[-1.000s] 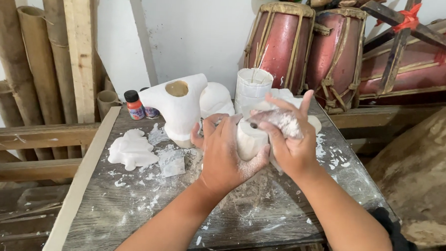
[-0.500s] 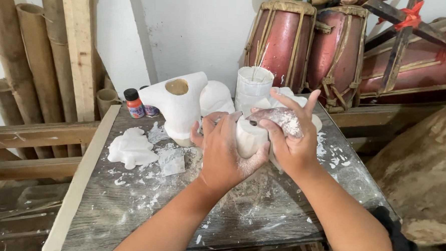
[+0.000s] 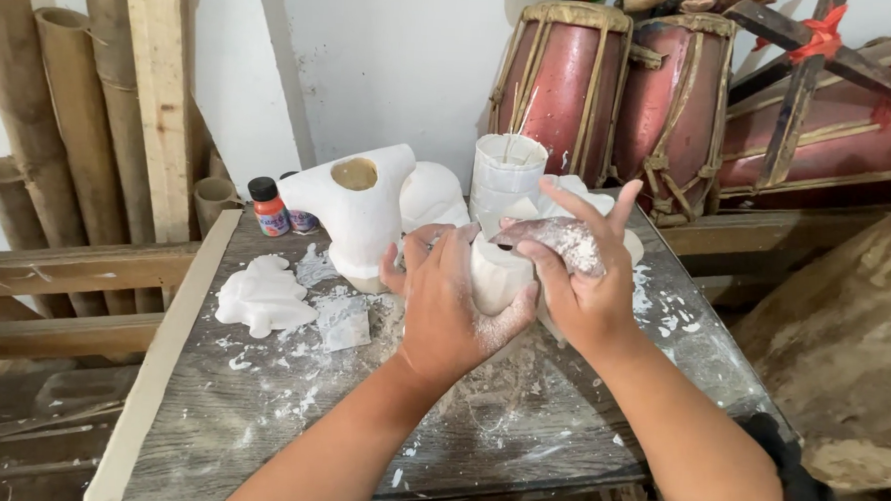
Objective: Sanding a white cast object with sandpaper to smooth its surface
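Note:
My left hand (image 3: 450, 306) wraps around a small white plaster piece (image 3: 495, 275) and holds it above the dusty wooden table (image 3: 288, 414). My right hand (image 3: 577, 276) rests against the piece's right side, its fingers spread and coated in white powder. The lower part of the piece is hidden behind my hands. A large white plaster mould (image 3: 357, 212) with a round hole in its top stands just to the left of my hands.
A flat white plaster cast (image 3: 261, 297) and a grey scrap (image 3: 343, 321) lie at the left of the table. A small orange paint bottle (image 3: 268, 207) and a white plastic cup (image 3: 507, 175) stand at the back. Red drums (image 3: 563, 80) and bamboo poles (image 3: 46, 113) stand behind.
My right hand's fingers have shifted slightly over the top of the plaster piece. The left hand keeps its grip in the same place.

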